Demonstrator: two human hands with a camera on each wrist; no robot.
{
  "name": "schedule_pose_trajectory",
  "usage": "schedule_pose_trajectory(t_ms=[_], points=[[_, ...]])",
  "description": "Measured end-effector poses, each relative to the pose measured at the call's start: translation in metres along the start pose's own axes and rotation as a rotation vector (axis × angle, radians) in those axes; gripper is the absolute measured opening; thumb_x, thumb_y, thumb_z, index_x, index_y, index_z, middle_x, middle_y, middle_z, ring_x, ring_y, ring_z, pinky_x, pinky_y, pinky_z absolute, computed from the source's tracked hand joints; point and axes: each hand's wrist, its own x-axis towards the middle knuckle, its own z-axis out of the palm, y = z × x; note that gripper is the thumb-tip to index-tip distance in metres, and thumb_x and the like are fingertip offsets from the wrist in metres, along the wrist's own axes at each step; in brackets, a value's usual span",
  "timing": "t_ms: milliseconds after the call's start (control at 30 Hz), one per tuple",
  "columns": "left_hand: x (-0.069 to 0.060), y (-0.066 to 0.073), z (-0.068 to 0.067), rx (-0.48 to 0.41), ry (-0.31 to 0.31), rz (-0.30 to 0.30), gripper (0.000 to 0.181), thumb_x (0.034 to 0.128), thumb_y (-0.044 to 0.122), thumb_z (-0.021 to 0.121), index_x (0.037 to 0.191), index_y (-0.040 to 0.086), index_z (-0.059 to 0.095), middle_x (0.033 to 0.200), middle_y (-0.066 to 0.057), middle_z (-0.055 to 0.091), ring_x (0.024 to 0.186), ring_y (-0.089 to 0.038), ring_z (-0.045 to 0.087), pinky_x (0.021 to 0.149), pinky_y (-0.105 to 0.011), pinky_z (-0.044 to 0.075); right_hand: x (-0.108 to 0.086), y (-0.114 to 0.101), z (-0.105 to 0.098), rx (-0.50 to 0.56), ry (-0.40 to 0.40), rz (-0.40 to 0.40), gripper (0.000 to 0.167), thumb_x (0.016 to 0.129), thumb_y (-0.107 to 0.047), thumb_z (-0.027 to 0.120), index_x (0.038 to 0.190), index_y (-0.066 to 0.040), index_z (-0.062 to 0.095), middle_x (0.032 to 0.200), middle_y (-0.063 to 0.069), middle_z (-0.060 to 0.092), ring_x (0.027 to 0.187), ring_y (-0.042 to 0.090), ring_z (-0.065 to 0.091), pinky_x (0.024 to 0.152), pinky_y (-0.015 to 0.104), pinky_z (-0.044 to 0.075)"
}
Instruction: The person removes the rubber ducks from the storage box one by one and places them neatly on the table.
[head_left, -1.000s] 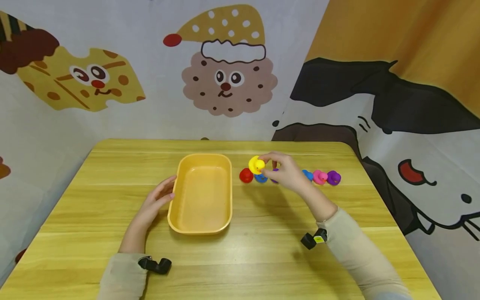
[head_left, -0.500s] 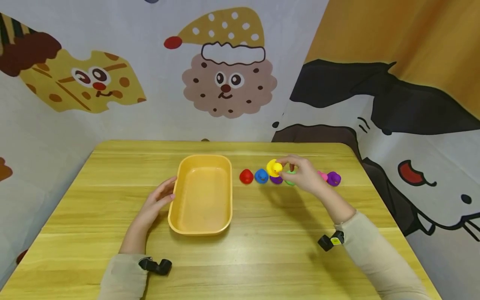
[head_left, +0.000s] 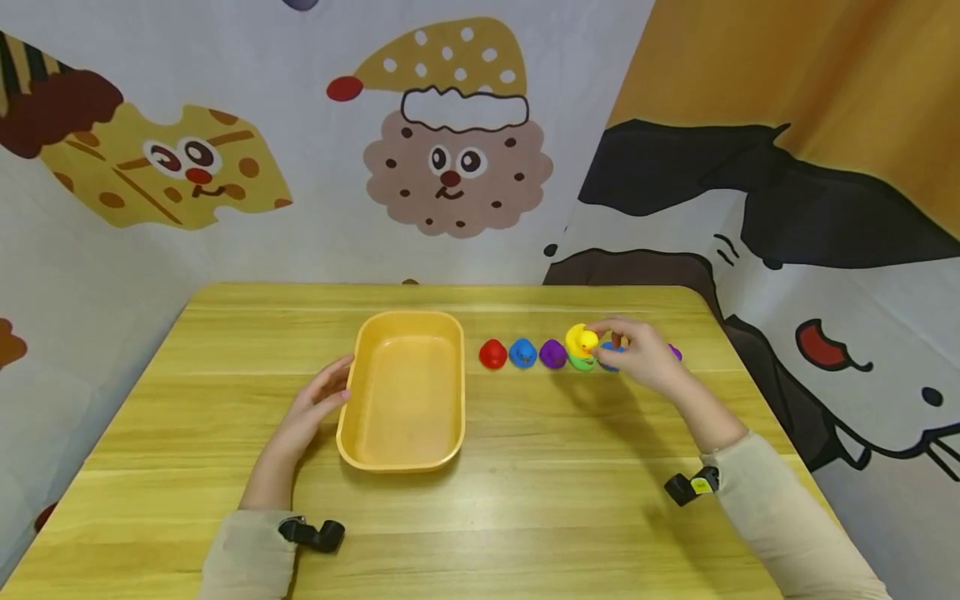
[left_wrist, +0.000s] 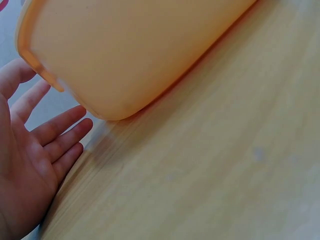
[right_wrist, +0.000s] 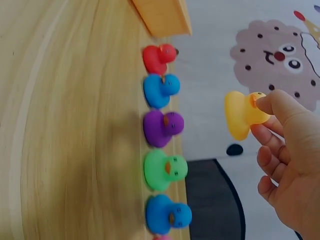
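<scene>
My right hand (head_left: pixel 641 354) pinches a yellow rubber duck (head_left: pixel 581 340) between thumb and fingertips, in the air over a row of ducks. From left to right the row has a red duck (head_left: pixel 492 354), a blue duck (head_left: pixel 522 353), a purple duck (head_left: pixel 553 354), a green duck (head_left: pixel 582 363) partly behind the yellow one, and a second blue duck (head_left: pixel 611 358). A pink duck (right_wrist: pixel 162 237) barely shows in the right wrist view. My left hand (head_left: pixel 306 412) rests with loosely extended fingers against the left side of an orange-yellow plastic tray (head_left: pixel 401 408).
Everything stands on a wood-grain table (head_left: pixel 480 533). At the row's right end, a second purple duck (head_left: pixel 676 352) is mostly hidden by my right hand. A cartoon-printed cloth (head_left: pixel 300 250) hangs behind the table.
My right hand has carried the yellow duck rightward along the row, from above the red and first blue ducks to above the green one. The left hand and tray stay put.
</scene>
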Motion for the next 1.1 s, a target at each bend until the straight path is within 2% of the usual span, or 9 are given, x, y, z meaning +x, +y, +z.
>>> schedule_pose_trajectory(t_ms=[167, 333, 567, 767, 1100], points=[[-0.001, 0.000, -0.001, -0.006, -0.010, 0.008, 0.054, 0.0986, 0.014, 0.053, 0.149, 0.011, 0.034, 0.144, -0.022, 0.040, 0.124, -0.016, 0.044, 0.095, -0.022, 0.039, -0.005, 0.010, -0.011, -0.002, 0.045, -0.005, 0.030, 0.085, -0.009, 0.072, 0.114, -0.005, 0.068, 0.091, 0.008, 0.060, 0.073, 0.022, 0.046, 0.046, 0.025, 0.037], [0.000, -0.002, -0.001, -0.009, -0.006, 0.011, 0.054, 0.0985, 0.012, 0.053, 0.149, 0.009, 0.034, 0.143, -0.023, 0.040, 0.122, -0.015, 0.045, 0.094, -0.021, 0.040, -0.009, 0.021, -0.022, -0.010, 0.070, -0.004, 0.028, 0.085, -0.007, 0.072, 0.113, -0.005, 0.069, 0.093, 0.009, 0.060, 0.074, 0.022, 0.045, 0.044, 0.025, 0.035], [0.000, 0.000, 0.001, -0.011, 0.003, 0.019, 0.054, 0.0975, 0.011, 0.054, 0.148, 0.009, 0.036, 0.142, -0.023, 0.041, 0.120, -0.011, 0.047, 0.094, -0.022, 0.041, -0.014, 0.034, -0.036, -0.051, 0.052, 0.031, 0.029, 0.086, -0.011, 0.072, 0.114, -0.004, 0.067, 0.081, 0.009, 0.053, 0.064, 0.021, 0.044, 0.041, 0.024, 0.033], [-0.001, 0.002, 0.001, -0.014, -0.008, 0.023, 0.054, 0.0978, 0.012, 0.054, 0.148, 0.009, 0.035, 0.143, -0.023, 0.040, 0.121, -0.011, 0.046, 0.094, -0.022, 0.041, -0.018, 0.047, -0.047, -0.089, 0.057, 0.009, 0.027, 0.086, -0.008, 0.071, 0.112, -0.003, 0.068, 0.083, 0.007, 0.056, 0.069, 0.020, 0.044, 0.042, 0.024, 0.032], [0.000, 0.001, 0.001, -0.009, -0.002, 0.022, 0.053, 0.0979, 0.011, 0.054, 0.148, 0.008, 0.035, 0.142, -0.024, 0.041, 0.121, -0.012, 0.046, 0.094, -0.021, 0.041, -0.026, 0.057, -0.064, -0.147, 0.048, 0.059, 0.029, 0.086, -0.011, 0.072, 0.113, -0.003, 0.067, 0.091, 0.011, 0.060, 0.073, 0.022, 0.044, 0.046, 0.025, 0.033]])
